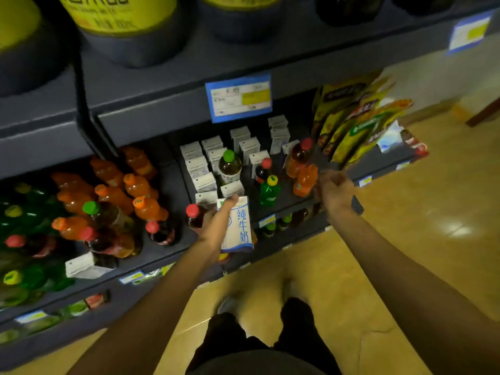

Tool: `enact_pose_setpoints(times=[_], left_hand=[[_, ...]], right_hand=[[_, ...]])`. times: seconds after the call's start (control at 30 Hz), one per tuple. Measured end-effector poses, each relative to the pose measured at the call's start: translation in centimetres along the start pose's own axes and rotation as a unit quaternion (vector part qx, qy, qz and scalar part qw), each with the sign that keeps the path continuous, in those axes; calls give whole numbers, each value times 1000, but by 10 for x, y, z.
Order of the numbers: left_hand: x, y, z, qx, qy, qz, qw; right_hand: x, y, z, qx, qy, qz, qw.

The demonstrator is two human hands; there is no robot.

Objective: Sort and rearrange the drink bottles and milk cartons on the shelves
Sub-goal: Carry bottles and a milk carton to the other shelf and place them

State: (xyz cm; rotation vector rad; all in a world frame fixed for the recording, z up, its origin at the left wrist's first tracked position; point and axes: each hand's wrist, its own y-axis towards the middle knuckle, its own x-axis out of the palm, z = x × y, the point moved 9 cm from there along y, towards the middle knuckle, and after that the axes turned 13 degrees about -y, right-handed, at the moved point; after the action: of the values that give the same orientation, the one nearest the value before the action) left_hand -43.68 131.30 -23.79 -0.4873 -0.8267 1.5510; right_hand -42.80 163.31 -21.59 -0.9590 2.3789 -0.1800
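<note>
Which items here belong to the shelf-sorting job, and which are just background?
Job:
milk carton held in left hand
shelved milk cartons
orange bottles
green bottle
right hand, near the orange bottle

Background:
snack packets
price label
yellow tubs

Bottles point(113, 201) on shelf point(173, 255) left of cartons point(216, 155).
</note>
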Motion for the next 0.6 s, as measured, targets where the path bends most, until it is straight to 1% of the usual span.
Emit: enact_pose_setpoints(times=[0.03,0.1,0.17,0.27,0.37,0.6], left_hand=[[6,-2,-3,2,-20,8,1000],[21,-7,-8,7,-57,25,998],[36,-14,-14,10,-82,42,996],[57,-22,-22,20,-105,56,993],[69,-27,-32,34,-141,76,987],[75,-43,-37,72,-162,118,977]], right_hand=[[-3,16,-8,-22,-30,-2,999],[-5,43,-27,-75,-51,-21,996],[-9,68,-42,-126,-85,-17,988],[-1,97,-60,-198,-164,-68,964],[15,125,-64,-218,-254,-128,934],[66,144,-51,-211,-349,-267,873]])
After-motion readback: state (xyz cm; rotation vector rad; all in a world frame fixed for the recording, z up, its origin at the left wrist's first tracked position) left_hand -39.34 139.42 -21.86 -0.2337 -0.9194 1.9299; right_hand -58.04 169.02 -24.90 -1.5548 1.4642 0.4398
